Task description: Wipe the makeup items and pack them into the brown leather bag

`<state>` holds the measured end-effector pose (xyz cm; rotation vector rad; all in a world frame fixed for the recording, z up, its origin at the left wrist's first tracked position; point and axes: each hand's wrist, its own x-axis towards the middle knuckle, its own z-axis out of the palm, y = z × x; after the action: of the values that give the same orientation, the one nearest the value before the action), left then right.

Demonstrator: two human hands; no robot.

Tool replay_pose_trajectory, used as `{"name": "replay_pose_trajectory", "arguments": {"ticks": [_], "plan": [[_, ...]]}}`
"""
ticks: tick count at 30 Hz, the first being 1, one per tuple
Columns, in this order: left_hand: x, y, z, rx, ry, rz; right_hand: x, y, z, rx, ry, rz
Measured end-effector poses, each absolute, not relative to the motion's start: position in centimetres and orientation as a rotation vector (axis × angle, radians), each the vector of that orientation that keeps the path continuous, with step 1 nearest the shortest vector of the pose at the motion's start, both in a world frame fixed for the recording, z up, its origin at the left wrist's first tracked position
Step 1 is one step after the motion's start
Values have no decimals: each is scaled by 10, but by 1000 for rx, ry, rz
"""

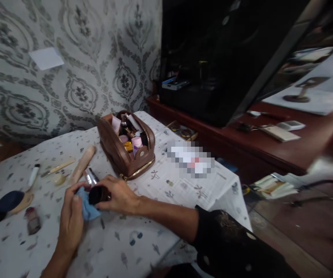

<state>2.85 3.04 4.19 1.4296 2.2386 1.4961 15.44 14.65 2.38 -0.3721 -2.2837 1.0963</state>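
Note:
My right hand [121, 196] is closed round a small dark bottle with a black cap [95, 195], low over the table. Against it, my left hand [73, 216] grips a crumpled light blue cloth [88, 211], which touches the bottle. Just beyond the fingers lie a silver-capped tube [91, 177] and a long beige object [82, 163] whose kind I cannot make out. Behind them stands an unzipped brown cosmetic bag [108, 148], filled with small cosmetics, among them a pink-and-purple container [137, 143].
Left on the patterned tablecloth [125, 247] lie a white tube [33, 177], thin brushes [58, 168], a small reddish-grey bottle [32, 221] and a dark blue round item [9, 201]. A blurred-out white item [191, 159] is at right. A large black screen [201, 65] stands on a reddish-brown cabinet [282, 154].

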Motion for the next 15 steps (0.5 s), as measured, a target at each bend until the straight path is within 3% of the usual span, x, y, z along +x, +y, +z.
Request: {"name": "replay_pose_trajectory", "arguments": {"ticks": [6, 15], "plan": [[33, 31, 24, 1507, 2235, 1189, 159, 147, 22, -139, -2542, 776], [22, 34, 37, 1025, 2071, 1369, 153, 146, 16, -12, -2270, 1161]]}}
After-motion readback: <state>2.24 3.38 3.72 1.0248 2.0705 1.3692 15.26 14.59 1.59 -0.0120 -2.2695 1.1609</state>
